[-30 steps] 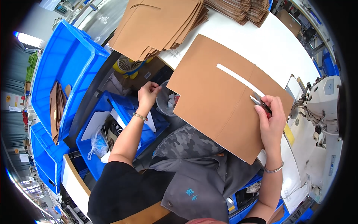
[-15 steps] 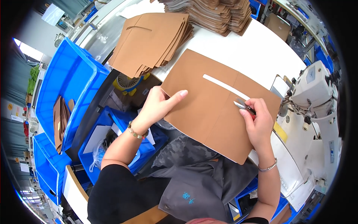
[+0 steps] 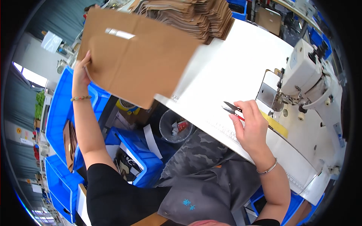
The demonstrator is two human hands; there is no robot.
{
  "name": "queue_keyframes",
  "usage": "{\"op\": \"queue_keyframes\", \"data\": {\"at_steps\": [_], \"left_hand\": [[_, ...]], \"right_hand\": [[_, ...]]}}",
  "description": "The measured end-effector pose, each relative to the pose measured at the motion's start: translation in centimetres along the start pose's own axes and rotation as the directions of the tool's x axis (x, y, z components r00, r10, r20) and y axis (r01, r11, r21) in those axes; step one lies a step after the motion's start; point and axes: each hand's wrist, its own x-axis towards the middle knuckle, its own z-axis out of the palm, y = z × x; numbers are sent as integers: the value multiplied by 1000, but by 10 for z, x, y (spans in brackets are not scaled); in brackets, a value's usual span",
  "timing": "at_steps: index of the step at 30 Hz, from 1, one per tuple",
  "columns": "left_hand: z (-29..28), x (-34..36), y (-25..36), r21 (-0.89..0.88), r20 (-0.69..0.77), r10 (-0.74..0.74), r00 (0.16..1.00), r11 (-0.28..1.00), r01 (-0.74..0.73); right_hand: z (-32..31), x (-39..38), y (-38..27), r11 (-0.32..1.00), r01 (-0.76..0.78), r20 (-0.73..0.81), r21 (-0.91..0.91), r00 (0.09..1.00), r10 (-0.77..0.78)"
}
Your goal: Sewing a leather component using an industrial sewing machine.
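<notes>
White counter [image 3: 215,75] before me: sewing machine [image 3: 309,73] at right, thick brown stack [image 3: 211,22] behind, blue bins [image 3: 152,167] and a clear bucket [image 3: 163,128] below the near-left edge. Brown panel [image 3: 139,62] raised, hiding part of the stack; worker's left grip [image 3: 81,75] pinches its left edge. Right grip [image 3: 249,128] closed around snips [image 3: 231,106].

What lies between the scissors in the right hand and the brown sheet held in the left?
In the head view, the white tabletop shows between the scissors and the brown sheet.
</notes>
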Motion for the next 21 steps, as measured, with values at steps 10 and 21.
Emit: {"op": "queue_keyframes", "data": {"at_steps": [10,21], "left_hand": [[-123,92,-109,263,-301,-161,940,933,244],[43,33,-120,977,62,528,847,140,-159]], "right_hand": [[3,-3,4,998,-15,49,-64,999,18],[1,-8,1,991,2,156,-133,988,19]]}}
